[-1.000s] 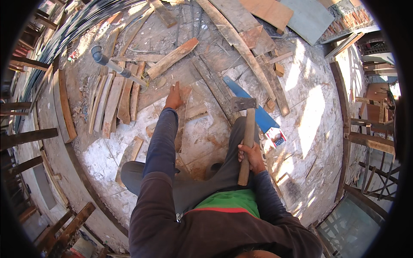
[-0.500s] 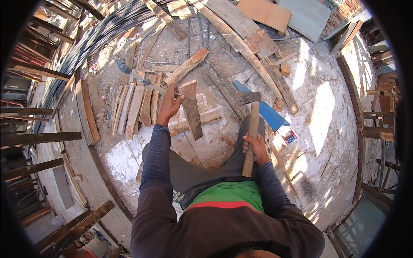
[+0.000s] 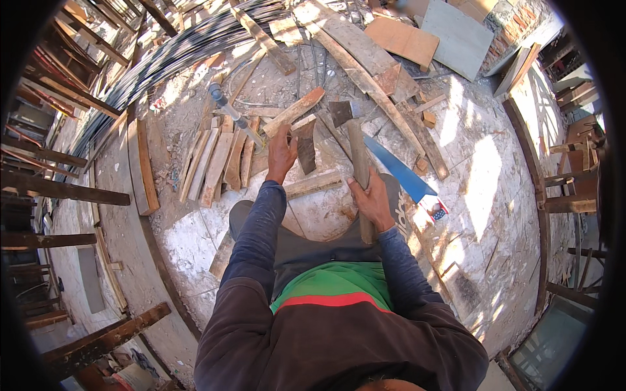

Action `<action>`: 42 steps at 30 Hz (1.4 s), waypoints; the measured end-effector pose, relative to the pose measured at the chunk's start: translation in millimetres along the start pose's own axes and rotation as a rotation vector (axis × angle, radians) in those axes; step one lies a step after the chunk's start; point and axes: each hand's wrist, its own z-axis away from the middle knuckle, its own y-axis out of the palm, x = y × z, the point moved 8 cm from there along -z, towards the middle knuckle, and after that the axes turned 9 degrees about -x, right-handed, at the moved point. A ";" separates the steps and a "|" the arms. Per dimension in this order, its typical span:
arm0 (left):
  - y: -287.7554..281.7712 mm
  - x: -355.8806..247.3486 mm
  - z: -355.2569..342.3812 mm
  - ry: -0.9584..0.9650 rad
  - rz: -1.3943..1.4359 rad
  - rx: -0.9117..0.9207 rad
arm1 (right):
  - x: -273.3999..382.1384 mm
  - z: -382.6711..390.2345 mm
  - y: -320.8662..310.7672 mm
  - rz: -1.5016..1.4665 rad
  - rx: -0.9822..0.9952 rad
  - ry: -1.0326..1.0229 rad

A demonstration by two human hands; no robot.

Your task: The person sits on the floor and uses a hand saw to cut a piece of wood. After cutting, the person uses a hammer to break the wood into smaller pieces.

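Note:
A short, rough wooden board stands tilted in front of me, gripped near its upper left side by my left hand. My right hand is closed round the wooden handle of a hatchet, whose dark metal head points away from me, to the right of the board and apart from it. Beyond my knees, a wooden beam lies on the floor below the board. A handsaw with a blue blade rests to the right of the hatchet.
Several cut wooden pieces lie side by side left of my left hand, near a grey pipe standing up. Long planks stretch across the far floor. A bundle of thin rods curves at the far left; wooden props line the left side.
The hatchet has moved left and away from me, its head turning. My left hand has shifted right with the board, so the two are closer together. The whole view has shifted slightly.

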 end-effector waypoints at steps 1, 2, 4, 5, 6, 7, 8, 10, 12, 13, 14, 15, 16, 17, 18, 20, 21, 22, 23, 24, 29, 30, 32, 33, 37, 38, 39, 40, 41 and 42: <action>1.2 -3.5 4.4 0.003 0.017 -0.012 | 3.9 -3.3 1.2 0.051 -0.005 -0.056; -0.2 -6.7 5.5 0.014 0.028 -0.024 | 8.1 -5.3 5.5 0.097 0.000 -0.103; -5.6 -10.6 6.2 0.035 0.039 -0.030 | 16.0 -8.9 13.3 0.190 0.008 -0.198; -8.7 -9.1 6.7 0.055 -0.002 -0.037 | 17.3 -9.9 19.5 0.214 0.021 -0.207; -10.8 -7.8 6.5 0.076 -0.042 -0.042 | 18.9 -11.1 26.7 0.238 0.032 -0.215; -12.6 -7.0 7.2 0.097 -0.082 -0.047 | 20.1 -11.8 32.1 0.262 0.043 -0.223; -14.0 -9.6 7.7 0.078 -0.082 -0.047 | 17.9 -12.4 34.6 0.274 0.058 -0.204; -14.2 -16.1 9.0 0.041 -0.079 -0.046 | 12.7 -13.2 37.4 0.300 0.085 -0.166; -23.2 -12.3 7.0 0.016 0.007 -0.118 | 13.2 -12.1 39.2 0.289 0.074 -0.197; -27.2 -10.0 4.8 0.004 0.051 -0.153 | 14.0 -11.5 39.3 0.284 0.067 -0.211; -25.3 0.6 3.4 -0.144 0.156 -0.128 | 13.8 -10.6 39.5 0.278 0.071 -0.211; -22.8 11.0 3.0 -0.292 0.260 -0.103 | 14.4 -9.7 39.4 0.272 0.075 -0.212; -18.9 20.1 4.7 -0.441 0.362 -0.076 | 15.4 -7.7 39.5 0.266 0.079 -0.212; -16.6 21.9 3.8 -0.484 0.370 -0.063 | 16.1 -6.3 39.0 0.277 0.074 -0.198; -14.5 23.5 3.4 -0.527 0.377 -0.050 | 17.3 -3.1 39.4 0.287 0.069 -0.184; -11.4 24.3 4.4 -0.585 0.391 -0.039 | 21.9 3.6 38.5 0.280 0.059 -0.149; -8.8 22.6 5.8 -0.602 0.398 -0.041 | 26.7 7.1 36.5 0.263 0.054 -0.129; -7.3 21.5 7.3 -0.618 0.404 -0.044 | 31.3 8.9 34.9 0.245 0.050 -0.109; -6.4 20.1 8.0 -0.629 0.426 -0.059 | 38.1 9.8 32.9 0.245 0.044 -0.114; -6.1 19.1 8.8 -0.640 0.448 -0.075 | 44.9 9.7 31.2 0.244 0.038 -0.120; -5.5 21.3 11.7 -0.703 0.520 -0.044 | 37.3 7.1 33.4 0.297 0.068 -0.127; -6.1 22.5 12.3 -0.709 0.534 -0.047 | 36.7 7.2 34.6 0.312 0.078 -0.121; -6.4 25.9 14.5 -0.720 0.558 -0.054 | 45.5 7.8 33.5 0.309 0.040 -0.172; -5.7 28.0 14.6 -0.725 0.569 -0.057 | 56.1 7.8 30.6 0.291 -0.008 -0.229; -7.1 31.9 18.0 -0.753 0.565 -0.075 | 120.7 7.7 12.3 0.185 -0.127 -0.320; -6.6 30.7 18.9 -0.755 0.565 -0.075 | 136.3 7.8 6.5 0.145 -0.155 -0.327; -7.9 30.8 19.1 -0.756 0.561 -0.078 | 150.2 7.4 2.4 0.100 -0.180 -0.334; -9.3 31.0 19.7 -0.757 0.556 -0.083 | 156.3 6.7 0.3 0.055 -0.204 -0.342; -11.0 31.0 19.5 -0.757 0.550 -0.090 | 152.6 4.7 4.1 0.046 -0.178 -0.316; -12.9 31.4 19.8 -0.757 0.543 -0.099 | 146.1 2.9 9.1 0.036 -0.152 -0.290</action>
